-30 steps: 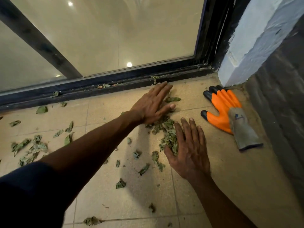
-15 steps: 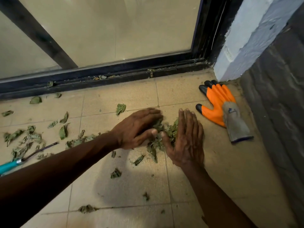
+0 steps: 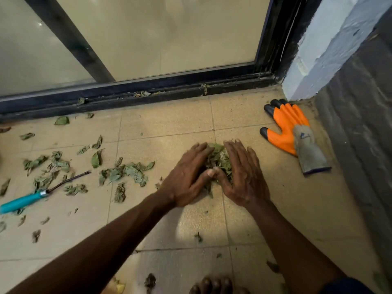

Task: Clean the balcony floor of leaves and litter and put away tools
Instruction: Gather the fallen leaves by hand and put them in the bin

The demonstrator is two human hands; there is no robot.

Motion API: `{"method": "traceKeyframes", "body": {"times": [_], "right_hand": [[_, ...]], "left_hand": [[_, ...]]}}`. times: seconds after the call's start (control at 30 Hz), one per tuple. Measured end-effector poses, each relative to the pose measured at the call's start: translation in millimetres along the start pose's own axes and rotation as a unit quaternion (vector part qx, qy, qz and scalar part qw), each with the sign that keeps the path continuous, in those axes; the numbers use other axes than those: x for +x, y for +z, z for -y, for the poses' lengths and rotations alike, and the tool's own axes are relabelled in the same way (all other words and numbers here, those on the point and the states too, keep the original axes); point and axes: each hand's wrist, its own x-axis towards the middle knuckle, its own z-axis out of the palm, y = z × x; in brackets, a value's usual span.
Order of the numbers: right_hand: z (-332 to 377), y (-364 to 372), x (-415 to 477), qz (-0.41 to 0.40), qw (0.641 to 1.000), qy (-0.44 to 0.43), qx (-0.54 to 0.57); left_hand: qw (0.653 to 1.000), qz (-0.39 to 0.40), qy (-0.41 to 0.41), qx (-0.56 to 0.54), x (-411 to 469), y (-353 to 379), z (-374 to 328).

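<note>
A small heap of dry green leaves (image 3: pixel 219 160) lies on the beige tiled floor (image 3: pixel 165 119). My left hand (image 3: pixel 188 177) presses against the heap's left side and my right hand (image 3: pixel 244 175) against its right side, thumbs touching in front. Both hands have fairly straight fingers cupping the leaves between them. More loose leaves (image 3: pixel 125 172) are scattered over the tiles to the left. A hand tool with a teal handle (image 3: pixel 23 201) and a thin dark metal shaft lies among them at the far left.
An orange and grey work glove (image 3: pixel 294 134) lies flat near the right wall. A dark sliding-door track (image 3: pixel 148 94) with bits of leaf in it runs along the back. A grey wall (image 3: pixel 360 132) bounds the right. Toes (image 3: pixel 214 286) show at the bottom edge.
My left hand swept back from the door track, pushing leaves right. Both hands closed in around the heap until the thumbs met. The view shifted, bringing the teal-handled tool into sight.
</note>
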Motion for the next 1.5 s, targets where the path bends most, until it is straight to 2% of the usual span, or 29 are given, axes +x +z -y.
{"method": "traceKeyframes", "body": {"times": [0.03, 0.07, 0.13, 0.17, 0.23, 0.27, 0.37, 0.43, 0.53, 0.6, 0.63, 0.73, 0.83, 0.9, 0.97, 1.03, 1.1, 1.2, 1.3, 1.4, 1.5], "right_hand": [[30, -17, -12, -0.017, 1.000, -0.020, -0.015], [34, -22, -12, -0.047, 0.999, 0.003, -0.025], [12, -20, -3, -0.052, 0.994, 0.081, -0.043], [8, -20, 2, -0.043, 0.990, 0.116, -0.060], [12, -17, 0, -0.026, 0.989, 0.119, -0.085], [14, -11, -4, -0.011, 0.991, 0.102, -0.091], [18, -4, 0, 0.031, 0.997, 0.021, -0.072], [28, 4, -1, 0.040, 0.999, -0.012, -0.020], [32, 4, 0, -0.023, 0.998, 0.009, 0.063], [24, -2, 11, -0.068, 0.996, 0.044, 0.044], [20, -5, 16, -0.057, 0.996, 0.059, 0.020], [8, -5, 25, 0.030, 0.998, 0.054, -0.007], [9, -3, 16, 0.085, 0.995, -0.003, 0.061], [14, -6, 6, 0.058, 0.993, -0.012, 0.098], [17, -7, -3, -0.015, 0.999, -0.005, 0.034], [21, -5, -7, -0.040, 0.997, 0.014, -0.068], [23, -2, -5, 0.005, 0.991, -0.011, -0.135], [22, 2, 5, 0.053, 0.973, -0.091, -0.205], [20, 4, 18, 0.004, 0.967, -0.124, -0.222], [15, 10, 25, -0.055, 0.974, -0.124, -0.183], [32, 18, 22, -0.084, 0.986, -0.063, -0.130]], "left_hand": [[0.999, -0.041, -0.015, 0.016, -12, 1, -1], [0.994, -0.086, -0.046, 0.047, -26, 3, 1], [0.972, -0.156, -0.139, 0.106, -58, 9, 12], [0.960, -0.166, -0.193, 0.120, -73, 11, 18], [0.944, -0.136, -0.274, 0.127, -91, 19, 23], [0.940, -0.116, -0.288, 0.139, -93, 24, 22], [0.952, -0.091, -0.241, 0.164, -71, 34, 10], [0.972, -0.094, -0.175, 0.127, -47, 37, 0], [0.986, -0.148, -0.079, 0.014, -20, 35, -7], [0.975, -0.198, -0.100, 0.009, -10, 27, -3], [0.969, -0.210, -0.126, 0.021, -6, 23, 2], [0.978, -0.150, -0.139, 0.044, 6, 9, 23], [0.997, -0.055, -0.046, 0.003, 12, 1, 28], [0.999, -0.036, 0.006, -0.029, 4, 1, 21], [0.998, -0.060, 0.029, 0.015, -7, 6, 19], [0.991, -0.070, 0.026, 0.112, -16, 10, 24], [0.980, -0.048, 0.041, 0.187, -19, 11, 28], [0.967, -0.046, 0.084, 0.235, -10, 10, 32], [0.968, -0.079, 0.110, 0.211, 3, 9, 34], [0.971, -0.099, 0.121, 0.181, 7, 12, 36], [0.975, -0.132, 0.098, 0.152, 5, 16, 35]]}}
